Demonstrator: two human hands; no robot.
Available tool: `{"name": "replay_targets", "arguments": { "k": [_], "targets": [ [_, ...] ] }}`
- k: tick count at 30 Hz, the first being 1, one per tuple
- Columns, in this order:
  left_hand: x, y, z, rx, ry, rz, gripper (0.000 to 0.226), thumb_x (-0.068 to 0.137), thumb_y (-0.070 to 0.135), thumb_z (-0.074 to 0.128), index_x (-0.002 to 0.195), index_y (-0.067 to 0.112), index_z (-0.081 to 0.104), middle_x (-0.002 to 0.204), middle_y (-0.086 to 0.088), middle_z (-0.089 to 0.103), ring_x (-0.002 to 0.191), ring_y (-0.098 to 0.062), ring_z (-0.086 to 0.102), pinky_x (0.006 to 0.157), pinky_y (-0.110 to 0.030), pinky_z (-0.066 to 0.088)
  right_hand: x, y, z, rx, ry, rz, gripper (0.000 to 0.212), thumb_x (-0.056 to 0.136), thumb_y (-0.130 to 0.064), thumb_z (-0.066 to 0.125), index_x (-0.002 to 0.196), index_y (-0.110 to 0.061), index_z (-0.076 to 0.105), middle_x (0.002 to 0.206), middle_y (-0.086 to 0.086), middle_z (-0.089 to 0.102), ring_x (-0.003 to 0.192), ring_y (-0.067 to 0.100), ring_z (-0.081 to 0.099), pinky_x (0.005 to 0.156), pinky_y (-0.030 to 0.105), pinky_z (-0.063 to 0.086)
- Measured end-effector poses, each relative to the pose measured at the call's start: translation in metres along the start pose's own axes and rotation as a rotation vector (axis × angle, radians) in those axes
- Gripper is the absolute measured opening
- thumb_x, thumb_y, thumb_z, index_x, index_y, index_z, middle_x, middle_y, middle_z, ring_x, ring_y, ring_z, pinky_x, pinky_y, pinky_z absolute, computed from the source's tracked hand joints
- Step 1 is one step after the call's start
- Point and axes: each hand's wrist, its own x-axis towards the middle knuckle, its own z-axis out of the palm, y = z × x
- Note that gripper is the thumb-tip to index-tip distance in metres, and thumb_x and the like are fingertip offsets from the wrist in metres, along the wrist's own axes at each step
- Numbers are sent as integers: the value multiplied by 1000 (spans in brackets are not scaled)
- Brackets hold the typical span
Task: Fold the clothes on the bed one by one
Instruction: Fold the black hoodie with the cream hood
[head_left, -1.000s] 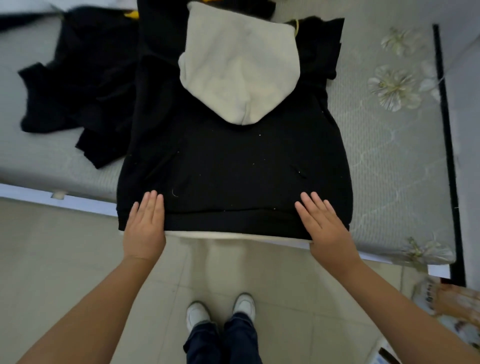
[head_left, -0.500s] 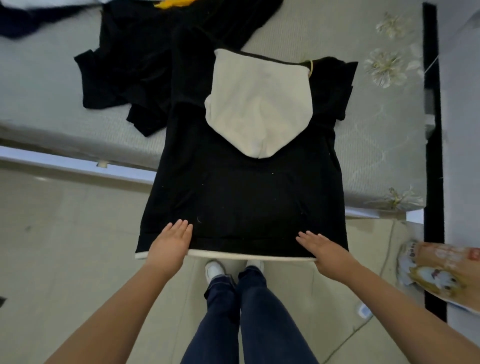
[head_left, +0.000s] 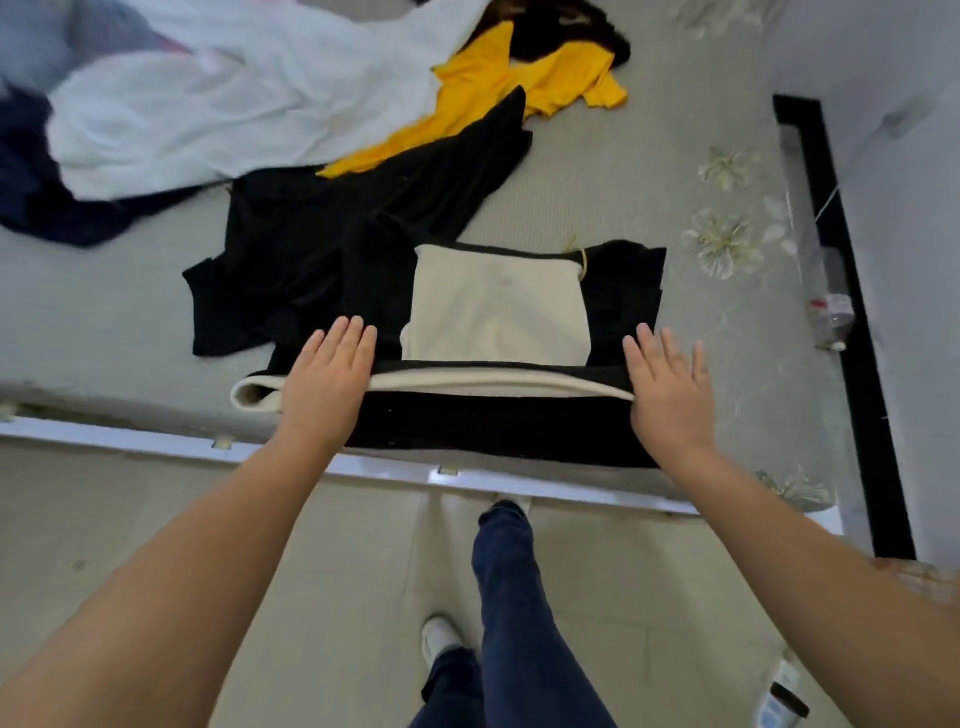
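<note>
Head view: black hoodie (head_left: 493, 426) at bed (head_left: 597, 208) edge, hem folded up over cream hood (head_left: 498, 312). Left hand (head_left: 327, 384), right hand (head_left: 670, 395) flat on fold, fingers straight, gripping nothing. Black (head_left: 332, 244), yellow (head_left: 519, 88), white clothes (head_left: 234, 104) behind.

We're in a bedroom at home; a bed (head_left: 613, 171) with a grey quilted, flower-patterned mattress and a white frame fills the view; loose clothes (head_left: 363, 228) lie scattered across it, white, yellow, black; pale tiled floor (head_left: 130, 499) below; a plastic bottle (head_left: 831, 317) sits by the wall (head_left: 893, 156).
</note>
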Motion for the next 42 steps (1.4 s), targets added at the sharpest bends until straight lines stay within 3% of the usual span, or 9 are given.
{"name": "replay_targets", "arguments": {
  "k": [5,8,11,14,19,24,33,38,42],
  "targets": [
    [90,-3,-23,82,-15,7,56,96,6,28,146,6,2,155,-11,6,143,-23,3,114,-33,-2,85,26,-8,8,72,-5,55,70,15,60,124,6,52,134,27,45,126,48,37,107,59,17],
    [142,-2,-28,103,-58,-17,55,93,2,34,144,3,14,152,-15,15,142,-27,12,115,-37,5,129,35,-11,-2,200,-26,27,55,21,62,78,7,66,77,28,62,67,43,62,60,44,51],
    [181,1,-24,-12,1,5,34,69,-14,63,102,-11,60,102,-32,62,97,-45,59,85,-53,45,167,45,-10,16,196,-54,20,47,15,68,59,1,59,56,15,47,47,27,47,47,26,28],
    [212,-5,-17,-25,-75,27,22,55,-14,71,71,-4,58,64,-19,58,57,-36,57,47,-35,42,195,55,3,13,219,-109,10,61,-8,50,57,-4,58,56,11,49,48,27,50,50,30,34],
    [264,-20,26,33,-151,-95,26,84,10,43,109,14,47,100,0,61,95,-22,55,85,-30,34,249,60,30,-20,165,-92,25,66,-17,42,70,-6,64,62,8,60,58,27,61,78,38,36],
    [297,-23,73,14,-255,-145,35,89,19,40,124,19,46,118,2,57,118,-20,46,112,-39,12,292,62,68,-199,-443,36,35,83,-29,48,117,-20,48,115,0,55,114,20,46,110,57,8],
    [307,-23,72,-122,-67,15,36,71,20,41,80,0,69,86,-17,67,83,-36,65,81,-53,47,308,59,68,-171,-359,66,36,87,-37,41,116,-22,56,120,-1,51,120,18,39,110,52,8],
    [309,-33,71,-88,-100,146,23,71,20,61,82,2,71,84,-13,70,81,-33,68,80,-56,47,318,44,64,-314,-346,-45,33,87,-20,47,120,-18,50,119,1,52,119,21,40,110,57,0],
    [293,-54,74,18,-240,195,75,95,49,8,102,6,69,103,-17,68,101,-35,63,89,-59,40,300,35,76,-222,-282,-35,47,95,-36,36,132,-8,46,128,13,53,126,27,42,109,61,4]
  ]
}}
